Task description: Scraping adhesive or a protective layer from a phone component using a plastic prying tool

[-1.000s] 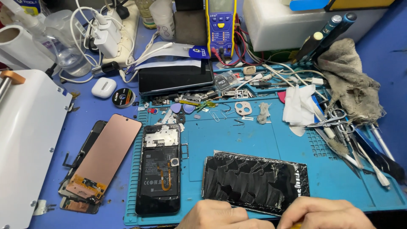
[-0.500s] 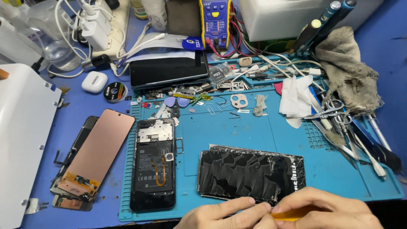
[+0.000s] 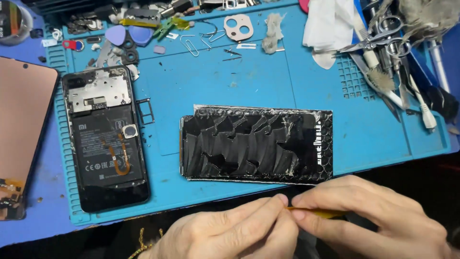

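My left hand (image 3: pixel 230 232) and my right hand (image 3: pixel 378 216) meet at the bottom edge of the view, just below the front edge of the blue work mat (image 3: pixel 306 86). Both pinch a thin yellow strip-like tool (image 3: pixel 318 211); the right hand holds its body, the left fingertips touch its tip. Just beyond them lies a black, cracked phone back cover (image 3: pixel 256 144) with crumpled adhesive. To the left sits an opened phone (image 3: pixel 106 139) showing its battery, metal plate and orange flex cable.
A copper-coloured display panel (image 3: pixel 21 124) lies at the left, off the mat. Picks, paper clips, a camera frame and small parts crowd the mat's far edge. White tissue (image 3: pixel 330 29), scissors (image 3: pixel 378 38) and other tools fill the right side.
The camera has moved closer and lower, so the back of the bench has left the view. My hands have risen further into view, still holding the yellow tool together.
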